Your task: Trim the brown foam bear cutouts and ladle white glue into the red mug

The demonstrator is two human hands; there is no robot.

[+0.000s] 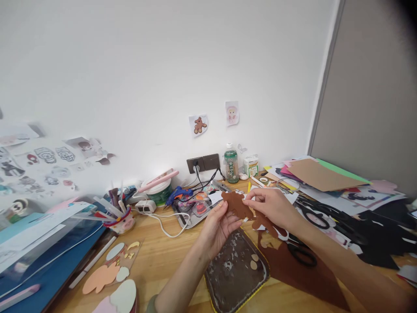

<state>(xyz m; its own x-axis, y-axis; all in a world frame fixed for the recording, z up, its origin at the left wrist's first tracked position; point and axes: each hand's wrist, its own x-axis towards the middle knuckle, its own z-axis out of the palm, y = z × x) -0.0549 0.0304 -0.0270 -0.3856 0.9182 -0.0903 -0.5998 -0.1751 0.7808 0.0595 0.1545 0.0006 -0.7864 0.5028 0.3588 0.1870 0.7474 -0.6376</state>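
Between the peach cutout (100, 278) and the tray (224, 287), bare table (159, 261) is left open. Above the tray's far edge, the brown cutout (239, 206) is pinched by the left hand (215, 224), its long axis held crosswise, dipping rightward; its leading end cannot be told. Its right edge is pinched by the right hand (272, 204), crowded by scissors (301, 255).

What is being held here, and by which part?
A brown cutout: the left hand pinches its left edge; the right hand is at its right edge, its grip unclear.
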